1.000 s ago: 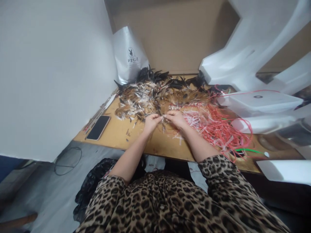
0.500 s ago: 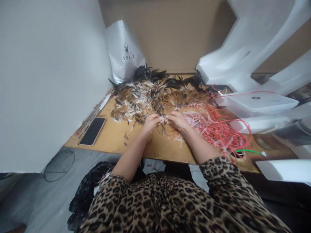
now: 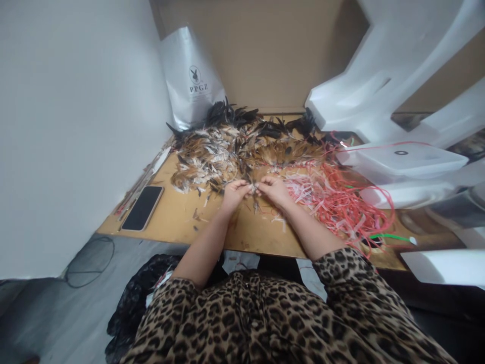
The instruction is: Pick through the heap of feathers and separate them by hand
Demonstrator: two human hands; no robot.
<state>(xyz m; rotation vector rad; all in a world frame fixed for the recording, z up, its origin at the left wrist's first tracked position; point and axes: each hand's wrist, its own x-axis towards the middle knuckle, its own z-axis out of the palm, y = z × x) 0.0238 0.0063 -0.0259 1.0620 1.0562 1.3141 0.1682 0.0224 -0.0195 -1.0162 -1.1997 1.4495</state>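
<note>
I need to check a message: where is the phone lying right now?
In the head view the phone lies face up near the table's front-left corner, by the white wall, left of the left hand and the feathers.

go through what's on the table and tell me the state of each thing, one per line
Left hand: fingers pinched on a feather.
Right hand: fingers pinched on the same feather.
Feather pile: loose, spread out.
Red cords: tangled.
Phone: flat, screen dark.
Silver bag: upright.
</note>
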